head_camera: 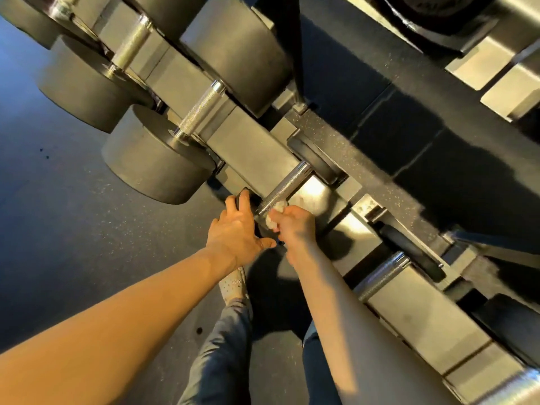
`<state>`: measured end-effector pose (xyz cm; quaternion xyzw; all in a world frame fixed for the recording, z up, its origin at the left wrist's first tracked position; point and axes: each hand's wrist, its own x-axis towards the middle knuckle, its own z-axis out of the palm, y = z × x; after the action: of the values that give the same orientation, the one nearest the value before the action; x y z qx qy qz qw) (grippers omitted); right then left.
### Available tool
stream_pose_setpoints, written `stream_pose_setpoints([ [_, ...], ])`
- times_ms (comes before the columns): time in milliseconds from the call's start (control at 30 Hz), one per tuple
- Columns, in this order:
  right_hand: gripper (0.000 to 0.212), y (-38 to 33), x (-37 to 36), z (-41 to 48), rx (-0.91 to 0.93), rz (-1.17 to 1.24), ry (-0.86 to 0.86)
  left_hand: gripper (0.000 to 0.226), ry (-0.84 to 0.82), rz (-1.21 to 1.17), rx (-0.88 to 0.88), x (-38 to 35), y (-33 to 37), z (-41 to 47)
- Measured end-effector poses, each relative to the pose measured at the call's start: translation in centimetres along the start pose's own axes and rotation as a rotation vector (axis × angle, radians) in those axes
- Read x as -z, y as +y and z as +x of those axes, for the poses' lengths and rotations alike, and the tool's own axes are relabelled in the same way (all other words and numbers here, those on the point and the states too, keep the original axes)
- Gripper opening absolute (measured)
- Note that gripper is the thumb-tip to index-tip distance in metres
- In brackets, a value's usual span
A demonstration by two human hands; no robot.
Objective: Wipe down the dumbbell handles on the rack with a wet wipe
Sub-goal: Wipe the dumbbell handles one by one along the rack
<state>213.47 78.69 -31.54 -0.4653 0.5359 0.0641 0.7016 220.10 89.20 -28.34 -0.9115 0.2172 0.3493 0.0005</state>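
While the right hand (295,222) pinches a balled wet wipe (276,214) against the near end of a handle (287,182) running toward one o'clock, the left hand (235,229), fingers spread, braces the dumbbell head (245,198); so small a wad may miss the underside.

Warm yellow light lit the person's bare forearms (117,317) and flared on the brushed steel rack plate (312,187) just beside the knurled chrome dumbbell handle (285,185). Beyond that handle, hard shadows crossed the speckled black rubber floor (330,133); left of it the floor was dim and bluish. Far from it, round black dumbbell heads (23,21) blurred and bent.
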Motion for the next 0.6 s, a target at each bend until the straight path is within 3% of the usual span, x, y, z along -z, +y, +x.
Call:
stream_pose_setpoints([
  [133, 0.004, -0.9, -0.1, -1.3, 0.018, -0.051, 0.000, 0.123, -0.022, 0.113, -0.104, 0.7, -0.8, 0.3],
  [200, 0.004, -1.8, 0.2, -2.2, 0.008, 0.103, -0.037, 0.120, -0.070, 0.108, -0.157, 1.8, -1.6, 0.5],
  [300, 0.015, -4.0, -0.7, -4.1, -0.048, 0.346, -0.099, 0.109, 0.045, -0.057, -0.312, 4.1, -3.3, 0.4],
  [433, 0.019, -7.0, -4.0, -5.8, 0.023, 0.440, -0.126, 0.056, 0.112, -0.459, -0.497, 8.8, -6.0, -0.2],
  [600, 0.017, -9.9, -9.1, -7.0, 0.192, 0.230, -0.141, 0.009, 0.130, -0.617, -0.312, 14.0, -8.8, 0.4],
])
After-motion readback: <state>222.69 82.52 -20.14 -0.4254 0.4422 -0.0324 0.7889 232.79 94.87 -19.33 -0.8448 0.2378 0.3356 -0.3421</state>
